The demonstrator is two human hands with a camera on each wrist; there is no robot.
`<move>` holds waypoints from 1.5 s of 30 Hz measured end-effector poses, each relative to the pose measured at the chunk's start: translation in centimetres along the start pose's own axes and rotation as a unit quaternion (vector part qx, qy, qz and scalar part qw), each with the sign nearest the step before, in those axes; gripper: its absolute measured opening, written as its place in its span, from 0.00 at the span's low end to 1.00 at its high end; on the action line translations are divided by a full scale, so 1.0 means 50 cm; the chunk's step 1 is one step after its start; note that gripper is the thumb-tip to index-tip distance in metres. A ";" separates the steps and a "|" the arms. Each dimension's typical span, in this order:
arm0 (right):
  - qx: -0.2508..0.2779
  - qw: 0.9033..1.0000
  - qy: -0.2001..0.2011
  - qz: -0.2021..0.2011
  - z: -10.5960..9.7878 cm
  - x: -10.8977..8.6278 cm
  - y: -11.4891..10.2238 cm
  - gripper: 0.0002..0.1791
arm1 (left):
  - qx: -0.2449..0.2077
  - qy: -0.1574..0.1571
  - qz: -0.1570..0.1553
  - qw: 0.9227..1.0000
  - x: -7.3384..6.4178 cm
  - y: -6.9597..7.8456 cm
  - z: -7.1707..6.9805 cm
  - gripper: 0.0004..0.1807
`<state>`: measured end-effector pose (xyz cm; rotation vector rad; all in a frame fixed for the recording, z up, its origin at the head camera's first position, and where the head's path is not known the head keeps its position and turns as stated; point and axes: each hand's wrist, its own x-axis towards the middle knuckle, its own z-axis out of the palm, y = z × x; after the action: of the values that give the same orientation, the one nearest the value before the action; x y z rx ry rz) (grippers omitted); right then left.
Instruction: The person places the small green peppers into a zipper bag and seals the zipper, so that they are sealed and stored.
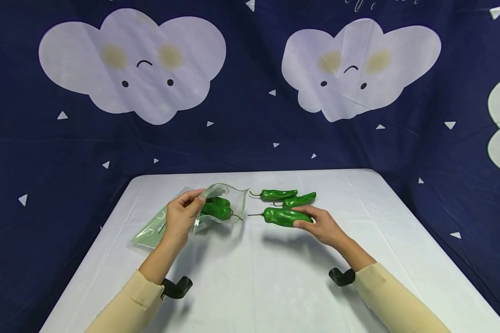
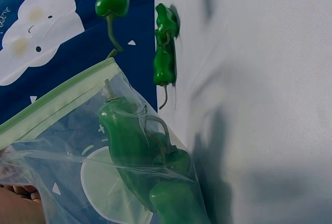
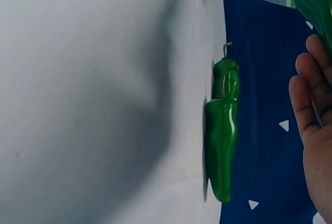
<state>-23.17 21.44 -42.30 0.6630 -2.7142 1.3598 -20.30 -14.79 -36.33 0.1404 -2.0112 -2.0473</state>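
My left hand point(image 1: 182, 213) pinches the rim of a clear zip bag point(image 2: 62, 105), whose mouth gapes toward the right. Several green peppers point(image 2: 127, 146) lie inside the bag, their stems toward its mouth. In my right hand point(image 1: 322, 226), thumb and fingers grip the blunt end of another green pepper point(image 1: 281, 216), held above the table with its stem pointing left at the bag opening. Behind it, two more green peppers point(image 1: 278, 194) point(image 1: 300, 200) lie on the table, close together.
A white cloth covers the table point(image 1: 250, 277). Behind it hangs a dark blue curtain point(image 1: 250, 138) with cloud and triangle prints. Each wrist wears a black camera mount point(image 1: 177, 287), and both sleeves point(image 1: 129, 305) are pale yellow.
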 end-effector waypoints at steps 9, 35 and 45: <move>0.025 1.000 -0.008 -0.001 0.008 0.009 -0.021 0.22 | 0.005 -0.001 -0.005 1.000 -0.002 0.000 -0.001 0.14; 0.059 0.997 -0.037 -0.016 0.085 0.057 -0.053 0.23 | 0.000 0.003 0.006 1.000 -0.001 0.000 0.005 0.14; 0.045 0.999 -0.023 -0.016 0.088 0.079 -0.079 0.23 | 0.004 0.004 0.005 1.000 -0.001 0.002 0.002 0.14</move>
<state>-24.52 14.54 -41.16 0.7506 -2.6774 1.4863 -20.28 -14.67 -36.22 0.1400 -2.0123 -2.0293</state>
